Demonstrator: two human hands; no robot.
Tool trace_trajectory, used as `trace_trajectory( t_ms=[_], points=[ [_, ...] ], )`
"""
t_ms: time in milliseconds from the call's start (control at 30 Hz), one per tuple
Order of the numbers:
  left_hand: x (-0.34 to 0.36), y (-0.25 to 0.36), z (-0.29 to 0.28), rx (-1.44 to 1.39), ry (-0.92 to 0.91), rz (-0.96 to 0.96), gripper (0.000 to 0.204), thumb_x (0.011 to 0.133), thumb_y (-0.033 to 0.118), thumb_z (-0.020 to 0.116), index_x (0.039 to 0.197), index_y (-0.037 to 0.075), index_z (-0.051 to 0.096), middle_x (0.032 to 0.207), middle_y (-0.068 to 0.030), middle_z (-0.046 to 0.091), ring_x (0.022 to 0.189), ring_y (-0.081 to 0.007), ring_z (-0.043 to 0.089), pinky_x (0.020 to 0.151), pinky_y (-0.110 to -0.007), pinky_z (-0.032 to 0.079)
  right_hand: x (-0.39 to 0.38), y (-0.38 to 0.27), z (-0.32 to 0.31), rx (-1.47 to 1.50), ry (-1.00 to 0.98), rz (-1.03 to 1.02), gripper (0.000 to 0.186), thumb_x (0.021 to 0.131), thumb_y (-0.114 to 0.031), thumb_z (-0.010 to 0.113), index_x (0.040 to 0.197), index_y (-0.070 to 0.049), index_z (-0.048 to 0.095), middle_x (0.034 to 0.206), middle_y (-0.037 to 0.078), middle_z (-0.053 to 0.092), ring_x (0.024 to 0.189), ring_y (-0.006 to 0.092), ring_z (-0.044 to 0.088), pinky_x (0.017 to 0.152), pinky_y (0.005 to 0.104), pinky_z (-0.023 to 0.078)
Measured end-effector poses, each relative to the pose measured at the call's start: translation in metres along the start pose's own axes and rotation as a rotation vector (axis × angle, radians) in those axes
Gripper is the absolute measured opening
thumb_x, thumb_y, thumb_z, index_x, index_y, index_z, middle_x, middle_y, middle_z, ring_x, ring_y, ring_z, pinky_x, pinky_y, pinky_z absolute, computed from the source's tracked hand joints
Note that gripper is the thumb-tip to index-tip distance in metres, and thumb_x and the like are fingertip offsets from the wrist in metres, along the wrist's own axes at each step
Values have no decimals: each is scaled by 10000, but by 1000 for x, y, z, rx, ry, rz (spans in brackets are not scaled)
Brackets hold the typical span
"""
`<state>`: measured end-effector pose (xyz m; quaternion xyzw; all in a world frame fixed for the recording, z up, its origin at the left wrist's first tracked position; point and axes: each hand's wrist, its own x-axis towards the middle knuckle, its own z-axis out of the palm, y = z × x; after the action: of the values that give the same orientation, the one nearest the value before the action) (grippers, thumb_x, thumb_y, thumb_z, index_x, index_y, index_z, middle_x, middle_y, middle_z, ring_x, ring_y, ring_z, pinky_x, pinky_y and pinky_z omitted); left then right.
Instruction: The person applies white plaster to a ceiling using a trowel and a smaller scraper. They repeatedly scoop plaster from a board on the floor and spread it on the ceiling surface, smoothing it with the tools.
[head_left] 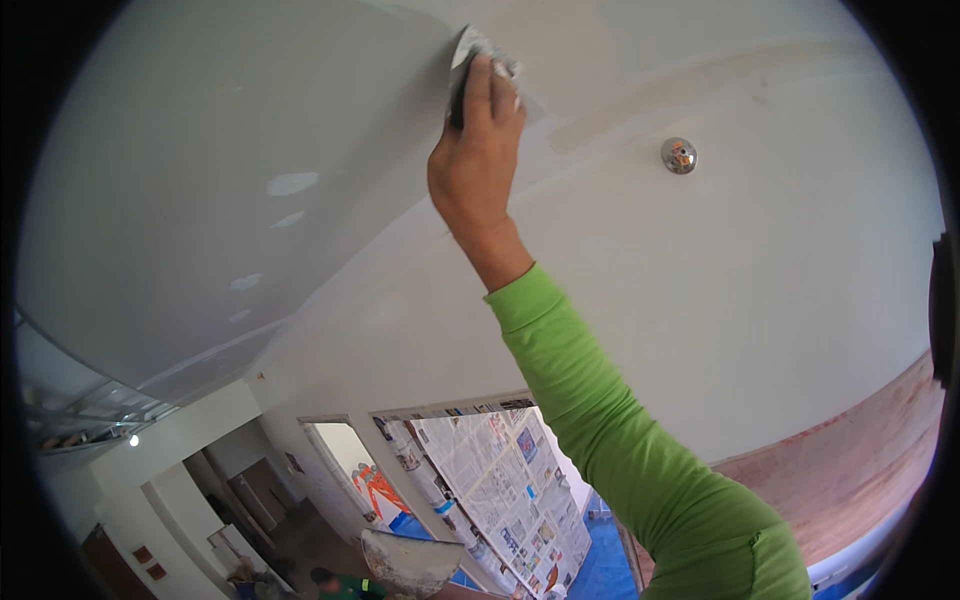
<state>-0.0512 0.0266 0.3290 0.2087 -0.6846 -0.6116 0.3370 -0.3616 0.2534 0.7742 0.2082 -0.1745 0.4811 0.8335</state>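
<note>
My right hand [478, 165], in a bright green sleeve, reaches up to the corner where wall and ceiling meet. Its fingers are wrapped round a putty knife [465, 62] smeared with white filler, whose blade lies against the surface. Beside it, a tan, damp-looking band of filler [620, 110] runs along the joint. Low in the picture is a broad, filler-stained plate [412, 562], cut off by the lower edge; what supports it is hidden. My left hand does not show.
A chrome round fitting [679, 155] sits on the wall to the right. Pale filler patches [292, 184] dot the ceiling. Below are a newspaper-covered door [510, 480], blue sheeting [605, 540], an orange ladder-like frame [372, 488] and a person in dark green [342, 584].
</note>
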Motion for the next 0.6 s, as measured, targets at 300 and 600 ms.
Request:
trace_trajectory(
  t_ms=[300,600],
  points=[
    [3,0,7,16,-24,7,490,1095,443,599,679,194,530,527,58,427,408,-63,319,389,-278,202,48,21,-68,-70,-9,-62,404,1015,55,550,1416,36,590,1337,232,664,1194,436,614,1022,487,494],
    [5,6,8,72,-85,50,485,1088,441,621,674,196,551,547,69,442,443,-50,328,419,-269,214,105,27,-73,-118,-8,-15,440,1074,4,489,1508,77,499,1458,272,571,1307,436,562,1120,499,472]
  ],
)
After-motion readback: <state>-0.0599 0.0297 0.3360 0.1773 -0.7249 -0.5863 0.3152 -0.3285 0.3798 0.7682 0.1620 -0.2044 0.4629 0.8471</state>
